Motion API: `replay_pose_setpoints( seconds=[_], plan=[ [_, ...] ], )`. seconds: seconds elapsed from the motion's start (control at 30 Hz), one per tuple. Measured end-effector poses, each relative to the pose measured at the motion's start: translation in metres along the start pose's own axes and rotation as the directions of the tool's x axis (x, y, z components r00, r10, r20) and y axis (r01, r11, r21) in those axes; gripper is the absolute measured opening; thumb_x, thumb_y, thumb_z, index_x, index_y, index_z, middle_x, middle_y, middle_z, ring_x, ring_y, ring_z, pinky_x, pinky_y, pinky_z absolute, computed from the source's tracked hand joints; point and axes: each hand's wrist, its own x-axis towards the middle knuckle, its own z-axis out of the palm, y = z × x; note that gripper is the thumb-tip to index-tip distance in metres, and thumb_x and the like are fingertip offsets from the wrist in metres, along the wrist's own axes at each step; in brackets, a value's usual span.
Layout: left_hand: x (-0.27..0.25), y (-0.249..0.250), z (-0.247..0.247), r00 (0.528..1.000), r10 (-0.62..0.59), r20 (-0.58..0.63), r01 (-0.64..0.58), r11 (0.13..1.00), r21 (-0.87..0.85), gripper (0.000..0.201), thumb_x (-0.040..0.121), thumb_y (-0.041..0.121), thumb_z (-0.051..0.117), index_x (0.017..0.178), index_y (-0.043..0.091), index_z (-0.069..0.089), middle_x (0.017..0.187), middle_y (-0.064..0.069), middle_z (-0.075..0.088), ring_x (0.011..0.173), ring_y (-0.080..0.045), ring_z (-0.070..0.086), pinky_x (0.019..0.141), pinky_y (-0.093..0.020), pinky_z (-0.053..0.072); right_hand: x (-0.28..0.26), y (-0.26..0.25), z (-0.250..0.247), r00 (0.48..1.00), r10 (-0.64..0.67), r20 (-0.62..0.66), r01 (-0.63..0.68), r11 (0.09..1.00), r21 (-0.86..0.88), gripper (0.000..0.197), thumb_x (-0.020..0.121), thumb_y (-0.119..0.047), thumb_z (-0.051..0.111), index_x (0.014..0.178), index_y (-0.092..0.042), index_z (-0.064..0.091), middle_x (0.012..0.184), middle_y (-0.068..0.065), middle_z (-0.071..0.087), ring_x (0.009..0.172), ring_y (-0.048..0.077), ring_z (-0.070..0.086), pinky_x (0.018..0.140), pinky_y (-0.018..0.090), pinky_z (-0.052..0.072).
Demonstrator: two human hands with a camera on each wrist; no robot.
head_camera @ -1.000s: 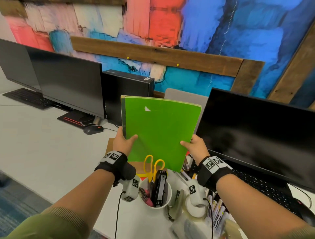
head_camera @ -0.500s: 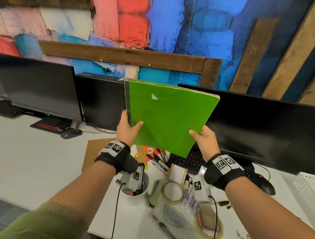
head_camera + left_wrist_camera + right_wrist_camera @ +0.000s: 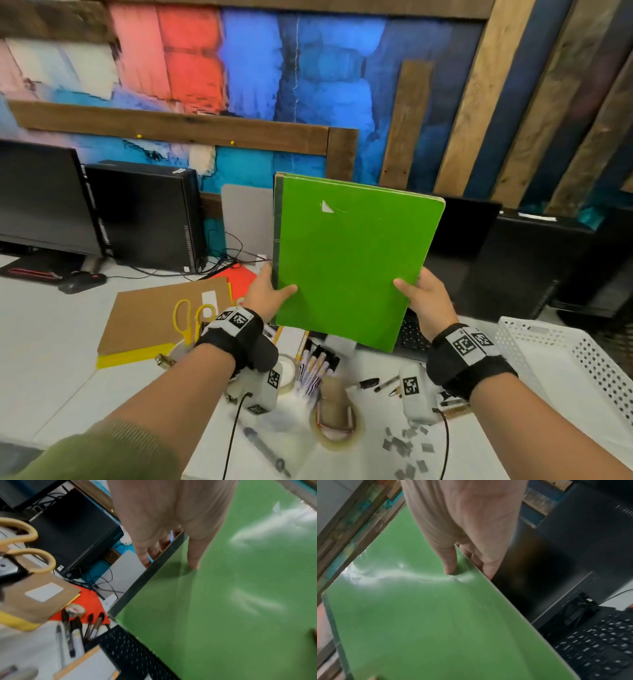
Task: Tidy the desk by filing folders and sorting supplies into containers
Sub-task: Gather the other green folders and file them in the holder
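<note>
Above the desk [image 3: 51, 342], both grips pinching a green folder [image 3: 349, 260]: left hand [image 3: 265, 294] on its dark spine edge, right hand [image 3: 426, 301] on its open edge, thumbs in front. Held upright, slightly tilted, over scattered markers [image 3: 315, 366], tape rolls [image 3: 337, 421] and a keyboard [image 3: 411, 334]. Off right, a white perforated basket [image 3: 565, 370]; off left, a brown folder [image 3: 154, 318] and yellow-handled scissors [image 3: 191, 318].

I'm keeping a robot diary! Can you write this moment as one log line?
step: filing | green folder: held upright above desk | left hand: grips left edge | right hand: grips right edge
</note>
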Motion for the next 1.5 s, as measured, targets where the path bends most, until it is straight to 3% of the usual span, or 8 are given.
replay_pose_setpoints(
  seconds=[0.17, 0.3, 0.43, 0.57, 0.77, 0.9, 1.0, 1.5],
  plan=[
    [-0.027, 0.002, 0.062, 0.999, -0.018, 0.027, 0.016, 0.999, 0.052, 0.066, 0.085, 0.026, 0.065, 0.14, 0.012, 0.031, 0.139, -0.009, 0.049, 0.124, -0.029, 0.05, 0.102, -0.048, 0.044, -0.027, 0.004, -0.059, 0.993, 0.121, -0.012, -0.12, 0.991, 0.054, 0.031, 0.089, 0.003, 0.052, 0.11, -0.017, 0.063, 0.119, 0.013, 0.065, 0.108, 0.029, 0.063, 0.094, 0.048, 0.05],
    [-0.043, 0.017, 0.102, 1.0, 0.002, -0.008, -0.001, 1.0, 0.019, 0.053, 0.084, 0.01, 0.066, 0.131, 0.012, 0.043, 0.122, -0.009, 0.061, 0.109, -0.027, 0.06, 0.095, -0.045, 0.048, -0.049, 0.007, -0.1, 0.98, 0.197, -0.016, -0.195, 0.978, 0.076, 0.029, 0.09, 0.002, 0.051, 0.116, -0.009, 0.06, 0.109, 0.007, 0.068, 0.095, 0.026, 0.066, 0.067, 0.032, 0.057],
    [-0.053, 0.023, 0.14, 1.0, -0.016, -0.014, 0.017, 0.998, 0.067, 0.051, 0.079, 0.009, 0.069, 0.125, 0.011, 0.048, 0.112, -0.012, 0.065, 0.101, -0.029, 0.062, 0.09, -0.041, 0.049, -0.062, 0.016, -0.136, 0.963, 0.269, -0.026, -0.269, 0.963, 0.025, 0.029, 0.09, -0.008, 0.056, 0.118, -0.01, 0.06, 0.113, 0.01, 0.069, 0.103, 0.033, 0.064, 0.091, 0.057, 0.046],
    [-0.058, 0.024, 0.167, 0.998, -0.059, 0.009, 0.058, 0.995, 0.079, 0.057, 0.079, 0.009, 0.07, 0.131, 0.015, 0.047, 0.114, -0.009, 0.065, 0.104, -0.028, 0.062, 0.093, -0.038, 0.048, -0.068, 0.019, -0.158, 0.952, 0.307, -0.02, -0.306, 0.952, 0.027, 0.026, 0.09, -0.004, 0.055, 0.114, -0.011, 0.061, 0.114, 0.012, 0.068, 0.096, 0.027, 0.066, 0.082, 0.043, 0.054],
    [-0.062, 0.023, 0.192, 0.993, -0.097, 0.068, 0.089, 0.99, 0.105, 0.062, 0.076, 0.017, 0.071, 0.133, 0.017, 0.046, 0.114, -0.009, 0.064, 0.104, -0.029, 0.062, 0.094, -0.038, 0.049, -0.076, 0.029, -0.174, 0.926, 0.372, -0.064, -0.374, 0.927, -0.025, 0.025, 0.093, -0.01, 0.052, 0.115, -0.022, 0.058, 0.113, 0.006, 0.068, 0.104, 0.029, 0.064, 0.09, 0.049, 0.049],
    [-0.058, 0.024, 0.2, 0.987, -0.11, 0.116, 0.096, 0.989, 0.116, 0.061, 0.079, 0.009, 0.069, 0.135, 0.014, 0.045, 0.116, -0.011, 0.064, 0.104, -0.029, 0.062, 0.094, -0.037, 0.049, -0.084, 0.031, -0.179, 0.908, 0.41, -0.087, -0.41, 0.912, 0.013, 0.025, 0.093, -0.013, 0.053, 0.117, -0.018, 0.058, 0.106, 0.007, 0.07, 0.087, 0.024, 0.067, 0.065, 0.035, 0.048],
    [-0.054, 0.03, 0.207, 0.981, -0.088, 0.172, 0.072, 0.993, 0.096, 0.058, 0.079, 0.004, 0.068, 0.132, 0.012, 0.047, 0.114, -0.011, 0.065, 0.102, -0.029, 0.062, 0.09, -0.033, 0.049, -0.088, 0.031, -0.184, 0.9, 0.41, -0.151, -0.41, 0.912, 0.032, 0.01, 0.092, -0.014, 0.056, 0.099, -0.014, 0.063, 0.084, 0.003, 0.068, 0.058, 0.009, 0.061, 0.041, 0.021, 0.04],
    [-0.06, 0.078, 0.28, 0.924, 0.036, 0.381, -0.017, 0.998, -0.055, 0.04, 0.082, 0.005, 0.067, 0.116, 0.019, 0.053, 0.1, -0.001, 0.062, 0.094, -0.022, 0.061, 0.088, -0.037, 0.049, -0.116, 0.028, -0.264, 0.885, 0.292, -0.363, -0.297, 0.954, 0.043, 0.01, 0.091, -0.013, 0.056, 0.096, -0.013, 0.065, 0.074, 0.0, 0.065, 0.047, 0.008, 0.045, 0.038, 0.019, 0.026]
  ],
)
